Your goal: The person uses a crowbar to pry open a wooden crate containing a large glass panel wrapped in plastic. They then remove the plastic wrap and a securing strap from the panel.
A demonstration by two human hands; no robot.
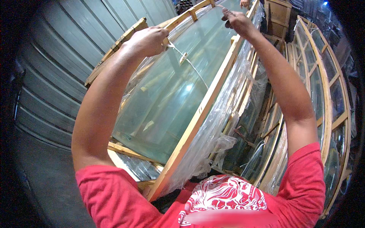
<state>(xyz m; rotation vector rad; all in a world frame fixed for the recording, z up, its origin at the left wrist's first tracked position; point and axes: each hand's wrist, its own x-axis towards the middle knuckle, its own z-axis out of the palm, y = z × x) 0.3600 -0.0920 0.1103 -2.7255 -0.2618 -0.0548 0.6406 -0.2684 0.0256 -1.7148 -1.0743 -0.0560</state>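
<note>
A large greenish glass sheet leans in a wooden crate frame in front of me. My left hand is closed at the upper left of the glass, by the frame's far rail. A thin white rope runs from its fingers down across the glass, with a knot partway along. My right hand is raised at the far upper right, its fingers curled. A short length of white cord leads to its fingertips, though what they grip is partly hidden.
Another person's hand shows at the far top edge. Clear plastic wrap hangs along the crate's right side. More glass in wooden crates stands to the right. A corrugated metal wall rises at left, above a dark floor.
</note>
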